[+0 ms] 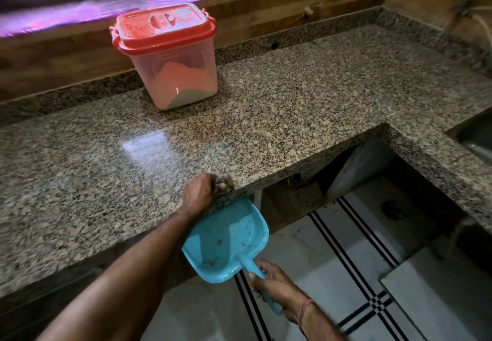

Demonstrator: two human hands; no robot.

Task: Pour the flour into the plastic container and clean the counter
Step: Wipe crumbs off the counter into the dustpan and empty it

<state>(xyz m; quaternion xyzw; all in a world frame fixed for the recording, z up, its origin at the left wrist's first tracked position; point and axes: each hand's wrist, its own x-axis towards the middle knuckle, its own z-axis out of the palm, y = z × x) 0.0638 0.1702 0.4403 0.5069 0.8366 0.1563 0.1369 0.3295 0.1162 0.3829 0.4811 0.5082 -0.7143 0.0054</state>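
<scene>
A clear plastic container with a red lid stands closed at the back of the granite counter, flour showing in its lower part. My left hand is at the counter's front edge, its fingers curled round a small brown-grey wad that I cannot identify. Just below that edge, tilted, hangs a blue dustpan with a few crumbs in it. My right hand grips its handle over the floor.
The counter turns a corner on the right, where part of a steel sink shows. Under the counter is an open recess with a dark bag. The floor is white tile with black stripes. A window sill runs behind the container.
</scene>
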